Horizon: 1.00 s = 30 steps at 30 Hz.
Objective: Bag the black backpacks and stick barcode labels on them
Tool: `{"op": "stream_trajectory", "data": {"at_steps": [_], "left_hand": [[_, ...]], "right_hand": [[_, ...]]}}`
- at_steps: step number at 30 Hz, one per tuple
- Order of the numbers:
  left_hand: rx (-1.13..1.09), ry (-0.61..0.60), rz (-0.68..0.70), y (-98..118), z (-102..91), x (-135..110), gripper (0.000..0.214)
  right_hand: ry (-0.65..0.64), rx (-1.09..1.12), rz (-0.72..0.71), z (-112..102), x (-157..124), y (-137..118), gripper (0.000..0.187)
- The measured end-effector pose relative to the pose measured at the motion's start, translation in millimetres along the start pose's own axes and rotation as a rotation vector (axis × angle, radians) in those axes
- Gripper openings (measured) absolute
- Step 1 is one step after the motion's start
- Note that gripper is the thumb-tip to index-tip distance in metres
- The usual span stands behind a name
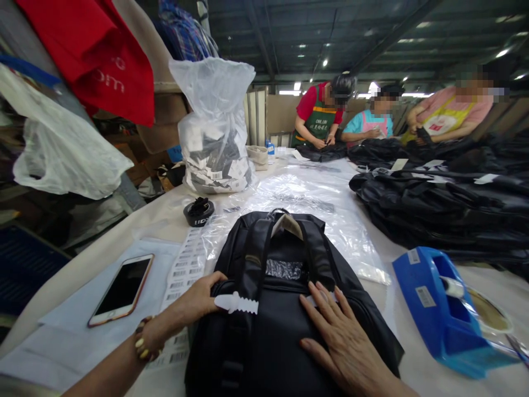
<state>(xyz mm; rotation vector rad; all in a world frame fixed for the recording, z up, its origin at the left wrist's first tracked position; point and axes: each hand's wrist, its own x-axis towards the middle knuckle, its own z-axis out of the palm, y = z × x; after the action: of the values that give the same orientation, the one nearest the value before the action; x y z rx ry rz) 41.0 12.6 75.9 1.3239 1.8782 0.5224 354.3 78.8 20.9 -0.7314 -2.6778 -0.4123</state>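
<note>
A person steadies a black backpack [273, 342] lying flat, straps up, at the near edge of a cream worktop [136, 220] in a busy workshop. The left hand [198, 300] curls around the pack's side beside a white ridged plastic strip [236, 303], though whether it holds the strip cannot be told. The right hand [339, 342] lies open with fingers spread, holding nothing, seemingly pressing the smooth, faintly glossy fabric flat. A card hang tag [287, 225] sits at the pack's top. Within reach lie a phone [122, 289], barcode label sheets [185, 267], crinkled clear plastic film [322, 204] and a blue tape dispenser [438, 309]. Co-workers [318, 118] handle a heap of black bags [446, 204] beyond.
</note>
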Motion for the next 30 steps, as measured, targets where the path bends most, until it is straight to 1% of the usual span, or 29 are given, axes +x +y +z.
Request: {"op": "stream_trajectory", "data": {"at_steps": [1, 2, 3, 5, 6, 8, 9, 10, 11, 12, 14, 16, 20, 23, 25, 27, 30], "left_hand": [[0.015, -0.022, 0.028, 5, -8.1, -4, 0.051], [0.047, -0.017, 0.069, 12, -15.8, -8, 0.057], [0.092, 0.015, 0.115, 19, -22.1, -12, 0.058], [0.180, 0.157, 0.173, 34, -26.1, -17, 0.052], [0.217, 0.247, 0.179, 42, -22.5, -18, 0.049], [0.304, 0.387, 0.172, 57, -5.0, -17, 0.052], [0.384, 0.424, 0.181, 63, 7.1, -16, 0.061], [0.492, 0.432, 0.203, 68, 19.7, -14, 0.071], [0.597, 0.431, 0.219, 71, 31.6, -13, 0.078], [0.677, 0.435, 0.226, 72, 41.8, -13, 0.080], [0.761, 0.473, 0.227, 69, 55.9, -15, 0.074], [0.783, 0.526, 0.245, 61, 63.6, -23, 0.069], [0.898, 0.571, 0.336, 38, 76.0, -37, 0.058], [0.927, 0.672, 0.400, 25, 83.0, -39, 0.051], [0.917, 0.728, 0.486, 20, 83.5, -36, 0.049], [0.915, 0.731, 0.580, 17, 81.5, -33, 0.052], [0.911, 0.671, 0.678, 10, 78.2, -30, 0.057]], "right_hand": [[0.005, -0.013, -0.006, -1, -1, 0, 0.063], [0.009, -0.027, -0.012, -2, -1, 0, 0.063], [0.010, -0.036, -0.015, -4, -1, 0, 0.063], [0.009, -0.031, -0.015, -4, -1, -1, 0.062], [0.009, -0.023, -0.011, -4, -1, -2, 0.062], [0.019, -0.020, -0.003, -1, -1, -2, 0.063], [0.025, -0.028, -0.001, 0, -1, -2, 0.063], [0.033, -0.039, -0.003, 1, -1, -2, 0.063], [0.039, -0.048, -0.005, 1, -2, -2, 0.062], [0.041, -0.048, -0.009, 1, -2, -1, 0.062], [0.036, -0.030, -0.011, 0, -3, -1, 0.060], [0.026, -0.012, -0.007, -2, -3, -1, 0.060], [0.034, -0.029, -0.015, -4, -1, -1, 0.059], [0.060, -0.035, -0.014, -6, 1, -1, 0.055], [0.064, -0.033, -0.027, -12, 1, 0, 0.048], [0.057, -0.036, -0.037, -20, -1, 1, 0.045], [0.057, -0.043, -0.023, -29, -11, 1, 0.048]]}}
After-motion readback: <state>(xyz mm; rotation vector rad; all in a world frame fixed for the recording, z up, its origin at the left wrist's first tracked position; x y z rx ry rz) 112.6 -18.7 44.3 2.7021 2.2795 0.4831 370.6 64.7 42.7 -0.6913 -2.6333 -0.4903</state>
